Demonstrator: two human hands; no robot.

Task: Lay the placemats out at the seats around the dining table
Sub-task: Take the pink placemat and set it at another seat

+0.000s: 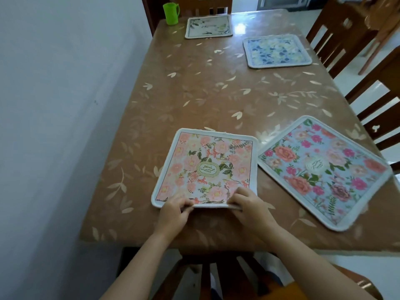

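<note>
At near edge of table [134, 230]: left hand [173, 213] and right hand [249, 204] pinching peach placemat [205, 167] hem.
Pink placemat [324, 169]: skewed, just beside; liable to slide off right edge if bumped.

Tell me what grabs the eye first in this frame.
The peach floral placemat lies at the near edge of the table, and the left hand and right hand grip its near hem. To its right, a pink-rose placemat lies skewed. A bright green cup stands at the far left corner.
</note>
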